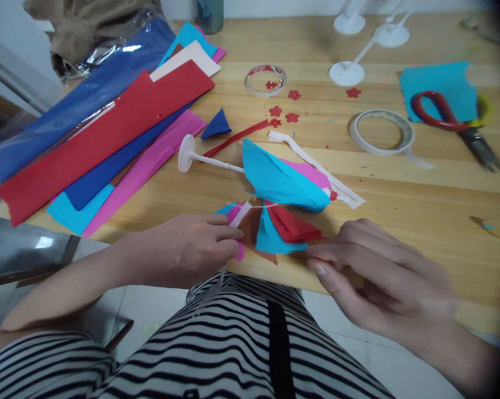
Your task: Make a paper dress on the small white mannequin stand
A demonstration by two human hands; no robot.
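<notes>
At the table's near edge lies a fan of folded paper pieces (275, 227) in red, cyan, brown and pink. My left hand (183, 249) is closed in a pinch on its left side, where a white strip (239, 215) pokes out. My right hand (378, 277) pinches the fan's right tip with thumb and fingers. Just beyond lies a cyan and pink paper cone (283, 180) on a white plastic stick with a round base (187, 152).
Long sheets of red, blue, pink and cyan paper (100, 133) lie at the left. Two tape rolls (381, 132), red-handled scissors (453, 122) on a cyan sheet, small red paper flowers (291, 117) and white plastic stands (347, 72) sit farther back.
</notes>
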